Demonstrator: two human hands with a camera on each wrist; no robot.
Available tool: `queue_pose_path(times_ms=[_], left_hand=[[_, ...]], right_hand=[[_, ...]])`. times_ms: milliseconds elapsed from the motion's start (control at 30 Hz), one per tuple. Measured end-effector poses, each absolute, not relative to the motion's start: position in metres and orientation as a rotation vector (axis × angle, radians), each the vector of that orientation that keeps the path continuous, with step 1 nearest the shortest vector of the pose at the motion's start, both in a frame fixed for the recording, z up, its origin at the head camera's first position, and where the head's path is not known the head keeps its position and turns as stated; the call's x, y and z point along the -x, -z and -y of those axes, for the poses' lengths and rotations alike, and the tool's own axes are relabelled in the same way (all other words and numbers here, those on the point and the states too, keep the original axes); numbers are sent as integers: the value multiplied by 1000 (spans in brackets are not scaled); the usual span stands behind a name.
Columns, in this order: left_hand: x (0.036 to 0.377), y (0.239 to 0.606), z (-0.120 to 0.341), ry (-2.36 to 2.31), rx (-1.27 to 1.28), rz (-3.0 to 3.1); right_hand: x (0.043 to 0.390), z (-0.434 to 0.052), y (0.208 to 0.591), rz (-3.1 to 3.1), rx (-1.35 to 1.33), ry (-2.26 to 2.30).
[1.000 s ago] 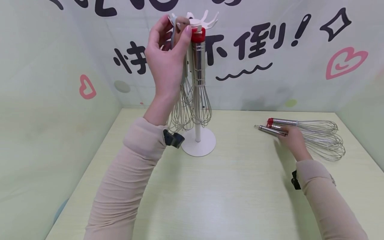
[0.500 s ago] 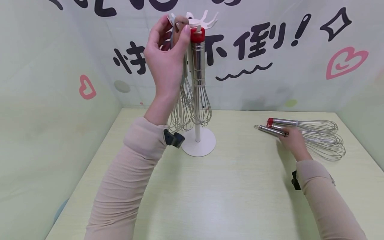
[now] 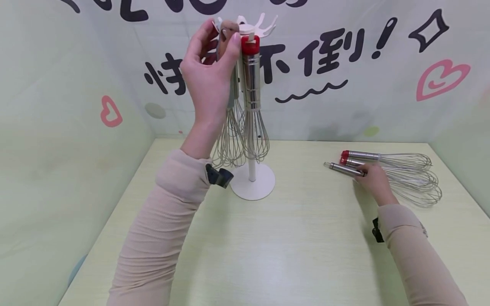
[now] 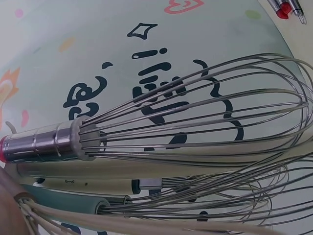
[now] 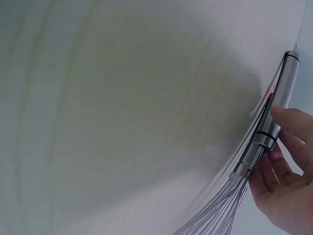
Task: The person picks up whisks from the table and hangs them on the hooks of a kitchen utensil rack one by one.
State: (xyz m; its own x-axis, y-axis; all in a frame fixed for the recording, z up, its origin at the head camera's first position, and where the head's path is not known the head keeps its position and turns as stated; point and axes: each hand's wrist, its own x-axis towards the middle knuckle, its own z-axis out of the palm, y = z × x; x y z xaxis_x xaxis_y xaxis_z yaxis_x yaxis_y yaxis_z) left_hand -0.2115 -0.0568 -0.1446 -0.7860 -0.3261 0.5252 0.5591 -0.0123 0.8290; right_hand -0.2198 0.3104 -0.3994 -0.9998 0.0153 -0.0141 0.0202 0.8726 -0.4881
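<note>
The left hand (image 3: pixel 208 70), fingers curled, pinches a brown handle (image 3: pixel 226 40) atop the stand (image 3: pixel 262 187), beside a hanging red whisk (image 3: pixel 252 80). The right hand (image 3: pixel 374 180) grips a silver whisk (image 3: pixel 344 169) at the worktop's (image 3: pixel 298 246) right, beside two others (image 3: pixel 361 155).

The brown-handled whisk (image 3: pixel 225 45) hangs wires-down, the steel-handled whisk (image 3: pixel 344 169) slants.

A pale printed cloth (image 3: pixel 386 112) hangs behind the light wood-grain tabletop (image 3: pixel 302 242), bold black Chinese characters (image 3: pixel 332 46) running across it to a slanted exclamation mark (image 3: pixel 384 38). I see a wavy line (image 3: pixel 311 92) beneath them, a four-pointed star outline (image 3: pixel 442 22) further right, and a smiling pink heart (image 3: pixel 435 85) below that. A smaller pink heart (image 3: pixel 105 114) marks the left side, near a grey-green spot (image 3: pixel 155 110).
</note>
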Motion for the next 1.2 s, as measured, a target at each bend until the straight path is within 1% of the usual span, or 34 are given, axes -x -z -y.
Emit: queue_pose_path(times_ms=[167,500,667,1200], left_hand=[[211,143,62,1883,287,1649],[226,147,78,1934,363,1656],[228,148,82,1913,370,1679],[210,149,58,1656,334,1637]], right_hand=[[220,-311,400,-3034,-25,772],[217,-312,400,-3015,-27,797],[216,-312,401,-3015,-30,813],[217,-314,405,-3020,-32,811]])
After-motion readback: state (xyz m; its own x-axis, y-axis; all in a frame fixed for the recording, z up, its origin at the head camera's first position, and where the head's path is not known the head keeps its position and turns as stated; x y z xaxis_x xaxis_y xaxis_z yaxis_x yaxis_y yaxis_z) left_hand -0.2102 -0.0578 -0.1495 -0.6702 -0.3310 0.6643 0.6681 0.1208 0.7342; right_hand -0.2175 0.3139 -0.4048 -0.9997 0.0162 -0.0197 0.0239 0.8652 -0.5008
